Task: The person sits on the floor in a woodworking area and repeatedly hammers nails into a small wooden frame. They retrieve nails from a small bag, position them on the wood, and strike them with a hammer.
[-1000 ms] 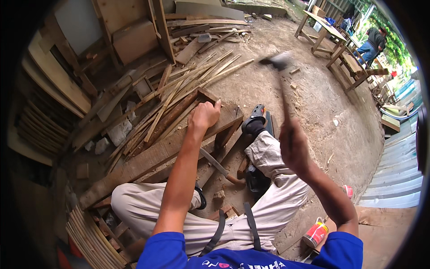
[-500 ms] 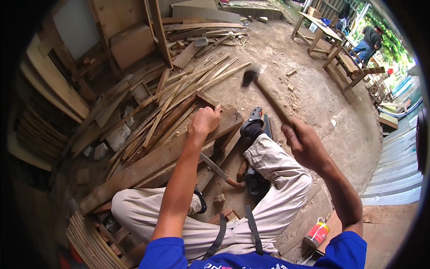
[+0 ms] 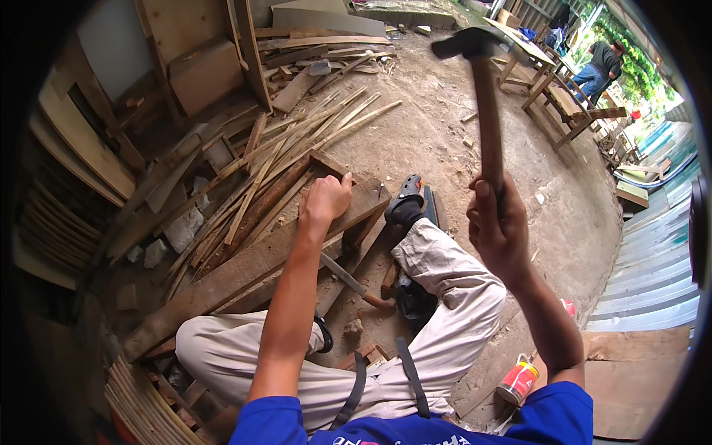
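My right hand [image 3: 498, 222] grips the wooden handle of a hammer [image 3: 487, 111], raised upright with its dark metal head at the top. My left hand [image 3: 326, 199] is closed at the far edge of a thick wooden beam [image 3: 259, 259], its thumb sticking up. The beam slants across in front of me over my left leg. A nail [image 3: 381, 188] stands up near the beam's right end. Under the beam, a tool with a flat grey blade and a wooden handle [image 3: 377, 300] lies by a dark bag [image 3: 415, 302].
Thin wood strips [image 3: 297, 152] and scrap boards pile up at the left and far left. A red and yellow can [image 3: 518, 381] stands at my right, near a wooden board [image 3: 630, 386]. Work tables [image 3: 530, 48] and another person [image 3: 599, 68] are at the far right.
My right hand has lifted the hammer higher, swinging its head up and to the right. My left hand keeps its place on the beam. The whole view has shifted slightly.
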The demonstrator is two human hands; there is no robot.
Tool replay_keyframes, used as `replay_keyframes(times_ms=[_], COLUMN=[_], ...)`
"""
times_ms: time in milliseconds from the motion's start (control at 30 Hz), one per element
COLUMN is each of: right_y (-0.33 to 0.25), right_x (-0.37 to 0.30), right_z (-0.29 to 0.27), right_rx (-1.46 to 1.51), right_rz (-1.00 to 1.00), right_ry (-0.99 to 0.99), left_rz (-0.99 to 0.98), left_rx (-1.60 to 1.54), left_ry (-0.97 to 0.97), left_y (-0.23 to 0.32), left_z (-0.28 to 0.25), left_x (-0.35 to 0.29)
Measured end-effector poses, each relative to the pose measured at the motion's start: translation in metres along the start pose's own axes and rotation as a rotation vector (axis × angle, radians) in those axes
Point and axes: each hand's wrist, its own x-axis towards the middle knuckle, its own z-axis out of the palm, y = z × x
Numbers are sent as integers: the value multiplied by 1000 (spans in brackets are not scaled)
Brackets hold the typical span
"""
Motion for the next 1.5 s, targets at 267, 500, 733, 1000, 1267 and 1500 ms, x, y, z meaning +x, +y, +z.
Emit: replay_keyframes(times_ms=[267,500,733,1000,1267,1500], right_y=[-24,22,7,-4,-27,14], right_x=[10,-11,-1,-31,4,-25], right_z=[-12,-2,-28,3,1,3], right_rx=[-534,-696,-103,-668,318,-353], right_rz=[3,-50,62,473,-111,291], right_ry=[-142,-336,38,-368,165,-74], left_rz=[78,33,51,52,29,89], left_rx=[24,18,-18,6,-37,-49], left_ry=[91,44,45,41,22,122], left_y=[-1,1,1,1,-5,-5], left_z=[1,-1,0,-3,4,5], left_x=[1,-5,-5,-5,-1,-3])
